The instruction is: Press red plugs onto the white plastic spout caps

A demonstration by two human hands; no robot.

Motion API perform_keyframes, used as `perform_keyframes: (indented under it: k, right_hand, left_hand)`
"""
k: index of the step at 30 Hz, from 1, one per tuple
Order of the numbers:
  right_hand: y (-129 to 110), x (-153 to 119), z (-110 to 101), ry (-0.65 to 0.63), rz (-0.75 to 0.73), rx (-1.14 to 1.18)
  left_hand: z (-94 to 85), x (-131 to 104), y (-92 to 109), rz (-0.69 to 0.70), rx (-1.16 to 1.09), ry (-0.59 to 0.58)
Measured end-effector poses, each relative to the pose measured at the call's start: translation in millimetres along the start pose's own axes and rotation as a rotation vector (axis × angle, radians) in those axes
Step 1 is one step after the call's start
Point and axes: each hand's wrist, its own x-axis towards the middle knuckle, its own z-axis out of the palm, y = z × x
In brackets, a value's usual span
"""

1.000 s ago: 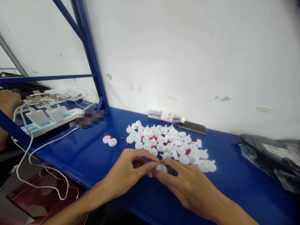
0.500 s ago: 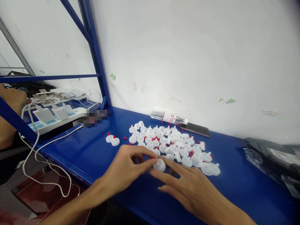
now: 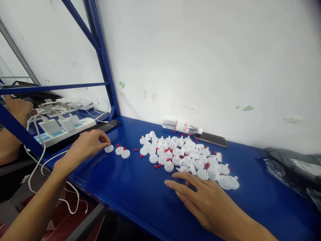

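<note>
Cap, white and round, is now out at your left hand, no longer between both hands. That puts it in line with two white caps, just to the right of your left fingertips, which bear red pieces. Your left thumb and fingers are pinched together on its upper edge; whether it carries a red piece, you cannot tell, as they cover it. Your right hand is empty, fingers loosely spread, just short of the heap of white parts. That heap, strewn with red bits, crowds the space ahead of it. Farther beyond lie a bottle and a phone; well to its right is a dark plastic bag. Past your left hand, the power strip and blue post limit reach across the bench.
</note>
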Motion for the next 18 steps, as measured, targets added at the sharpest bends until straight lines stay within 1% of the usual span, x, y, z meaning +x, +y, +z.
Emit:
perform_keyframes:
  k: [2,4,6,8,9,11,12,13,15,17,18]
  right_hand:
    - [1,0,1,0.014,0.0,0.01]
    - [1,0,2,0.042,-0.007,0.018]
    - [1,1,2,0.078,-0.019,0.02]
    - [1,1,2,0.101,-0.023,0.019]
    - [1,1,2,0.103,-0.019,0.02]
    - [2,0,2,0.091,-0.004,0.016]
    - [2,0,1,0.078,0.003,0.007]
    - [1,0,1,0.059,0.011,-0.008]
    - [0,0,0,0.014,0.024,-0.047]
    - [-3,2,-1,-0.033,0.034,-0.077]
    - [-5,3,-2,-0.052,0.036,-0.086]
  left_hand:
    - [7.0,3,-9,0.002,0.053,-0.064]
    - [10.5,6,-15,0.018,0.106,-0.105]
    - [8.8,6,-16,0.03,0.144,-0.113]
    - [2.1,1,-10,0.028,0.186,-0.082]
    - [-2.3,-3,-4,0.026,0.209,-0.051]
    - [-10.1,-14,15,0.035,0.222,0.017]
    - [-11.9,-20,27,0.05,0.206,0.036]
    - [-11.4,-27,40,0.073,0.126,0.052]
    - [-2.6,-41,66,0.166,0.037,0.0]
    - [14.9,-52,88,0.287,-0.038,-0.117]
    - [25.4,-56,95,0.348,-0.065,-0.189]
